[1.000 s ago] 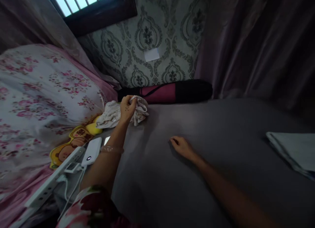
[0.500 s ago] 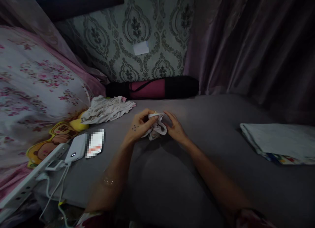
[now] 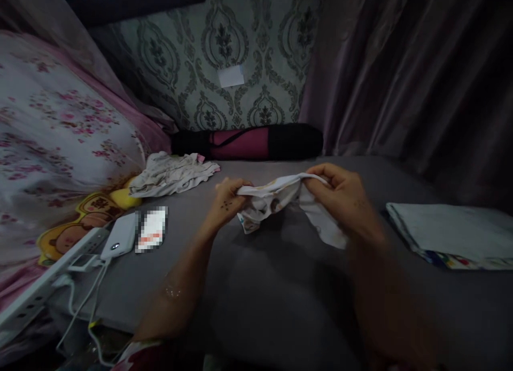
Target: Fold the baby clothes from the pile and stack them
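Note:
A small white cloth garment [image 3: 276, 197] with brownish printed patches is stretched between my hands, above the grey bed surface [image 3: 256, 291]. My left hand [image 3: 229, 202] pinches one end of its upper edge between thumb and fingers. Over on the other end, my right hand [image 3: 340, 197] is closed on the same edge, and a loose white flap hangs below it. What kind of garment it is cannot be made out, as it is still folded and partly bunched.
A crumpled pile of pale cloth [image 3: 172, 174] lies at the back left. Below it are a pixelated white item [image 3: 152, 229], a white power bank [image 3: 120, 234] with cables and a power strip [image 3: 52, 275]. A folded white cloth [image 3: 452, 229] rests rightward; a long black-and-maroon bag [image 3: 244, 144] lines the wall.
The garment was bunched at my left hand, with my right hand spread beside it. My right hand has taken hold of it and moved right, pulling it out wide.

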Demonstrator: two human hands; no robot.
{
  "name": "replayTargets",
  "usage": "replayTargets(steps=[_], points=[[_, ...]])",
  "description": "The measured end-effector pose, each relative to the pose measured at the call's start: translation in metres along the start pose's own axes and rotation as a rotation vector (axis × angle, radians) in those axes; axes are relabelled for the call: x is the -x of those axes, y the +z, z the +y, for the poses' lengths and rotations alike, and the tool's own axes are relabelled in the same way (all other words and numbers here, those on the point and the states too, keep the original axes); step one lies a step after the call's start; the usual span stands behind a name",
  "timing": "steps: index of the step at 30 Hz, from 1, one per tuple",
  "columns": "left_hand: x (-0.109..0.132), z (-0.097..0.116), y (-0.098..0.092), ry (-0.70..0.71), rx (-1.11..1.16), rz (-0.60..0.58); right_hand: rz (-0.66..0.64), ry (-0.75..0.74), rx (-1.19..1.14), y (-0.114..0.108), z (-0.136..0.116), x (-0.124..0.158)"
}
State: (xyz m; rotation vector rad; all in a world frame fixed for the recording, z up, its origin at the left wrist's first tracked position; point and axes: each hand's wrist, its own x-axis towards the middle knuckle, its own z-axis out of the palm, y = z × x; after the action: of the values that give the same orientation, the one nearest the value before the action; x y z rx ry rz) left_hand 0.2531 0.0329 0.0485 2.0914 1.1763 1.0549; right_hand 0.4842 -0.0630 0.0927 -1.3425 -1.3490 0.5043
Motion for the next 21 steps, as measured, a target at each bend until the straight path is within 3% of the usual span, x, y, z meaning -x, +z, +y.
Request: replayTargets(steps=[3,7,11,16,18,21], points=[[0.000,0.002,0.016,0.032,0.038,-0.074,-0.098,0.078,0.084,-0.017,0.001,0.001],[-0.002,-0.004,0.048,0.027,0.151,-0.152,-0.290,0.197,0.199,-0.034,0.034,-0.011],[-0.004,-0.010,0.076,0.044,0.264,-0.203,-0.261,0.322,0.385,-0.052,0.067,-0.020],[-0.008,-0.003,0.094,0.087,0.323,-0.342,-0.320,0.465,0.620,-0.065,0.105,-0.026],[-0.011,0.000,0.098,0.108,0.322,-0.340,-0.336,0.418,0.607,-0.064,0.114,-0.027],[-0.016,0.003,0.102,0.123,0.274,-0.279,-0.356,0.209,0.448,-0.054,0.112,-0.027]])
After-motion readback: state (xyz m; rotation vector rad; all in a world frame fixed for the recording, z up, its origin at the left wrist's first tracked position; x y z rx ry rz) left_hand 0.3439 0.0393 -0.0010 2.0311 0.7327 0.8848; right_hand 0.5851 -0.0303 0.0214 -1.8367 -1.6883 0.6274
